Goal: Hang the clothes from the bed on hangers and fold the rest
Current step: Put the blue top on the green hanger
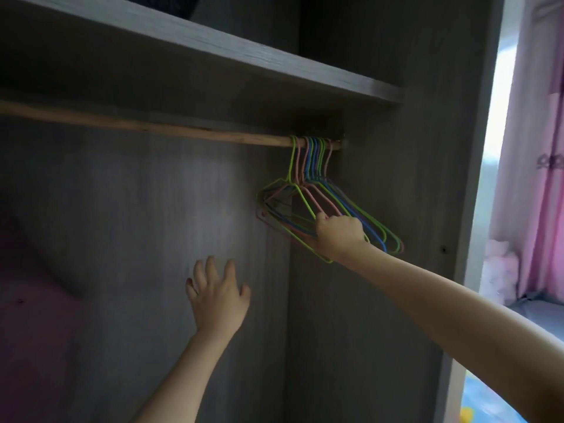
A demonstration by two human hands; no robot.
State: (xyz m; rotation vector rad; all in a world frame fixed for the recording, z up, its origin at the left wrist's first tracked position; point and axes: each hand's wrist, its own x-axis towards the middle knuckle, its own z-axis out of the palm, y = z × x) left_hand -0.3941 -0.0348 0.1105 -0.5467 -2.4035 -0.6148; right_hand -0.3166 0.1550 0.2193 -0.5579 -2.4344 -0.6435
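Inside the wardrobe, at the right end of the rod (152,128), a bunch of wire hangers (329,203) is hanging by its hooks. The hangers are green, pink and blue, and they are sitting packed close together just beside the side wall (396,178). The right hand (338,233), on an outstretched arm, is gripping the bunch at its lower front part, with the fingers curled round several wires. How many wires it is holding cannot be told. The left hand (218,296) is hovering lower and to the left, holding nothing, with its fingers straight and spread apart and the palm facing the back panel (152,224). Whether it is touching the panel cannot be told. A shelf (244,65) is running above the rod, with a dark item (152,7) partly showing on top. Outside the wardrobe, on the right, a pink curtain (537,148) is hanging in bright light.
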